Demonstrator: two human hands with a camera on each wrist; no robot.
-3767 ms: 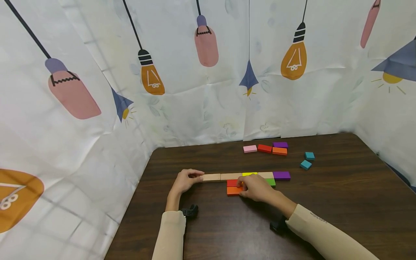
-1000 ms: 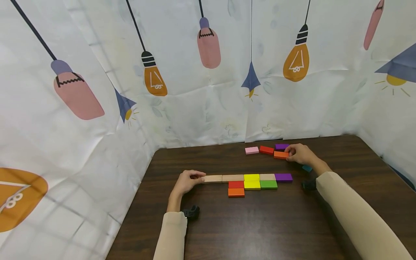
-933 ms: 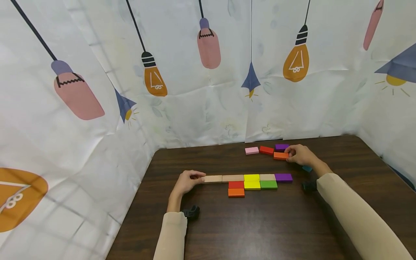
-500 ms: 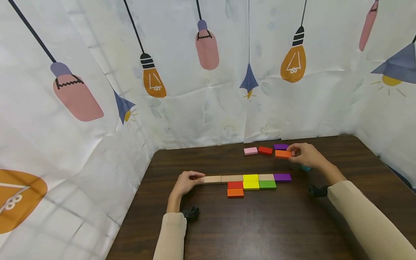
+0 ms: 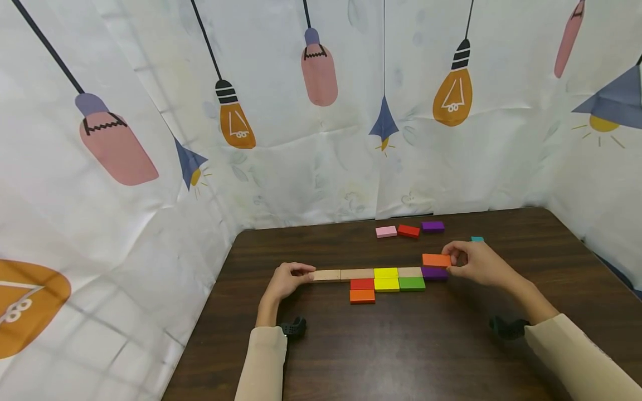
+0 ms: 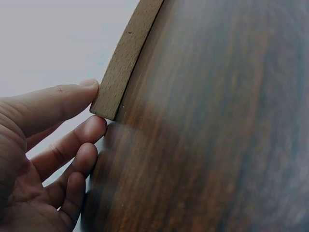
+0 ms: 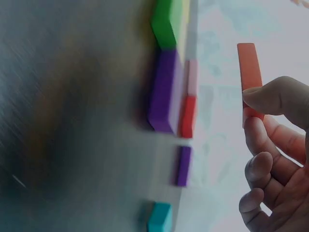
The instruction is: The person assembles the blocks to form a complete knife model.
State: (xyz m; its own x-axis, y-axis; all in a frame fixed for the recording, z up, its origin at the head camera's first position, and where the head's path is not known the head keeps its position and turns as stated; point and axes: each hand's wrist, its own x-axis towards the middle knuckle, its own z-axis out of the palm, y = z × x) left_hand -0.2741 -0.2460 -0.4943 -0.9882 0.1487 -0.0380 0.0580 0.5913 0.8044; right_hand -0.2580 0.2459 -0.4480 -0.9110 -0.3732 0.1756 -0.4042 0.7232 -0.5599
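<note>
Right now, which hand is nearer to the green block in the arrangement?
The right hand, holding an orange block just past the purple block, up and right of the green block. The left hand touches the far left end of the row.

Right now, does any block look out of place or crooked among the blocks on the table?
Only one: the orange block is lifted off the table, pinched by the right hand just above the purple block ending the row. The laid blocks sit flush and straight.
</note>
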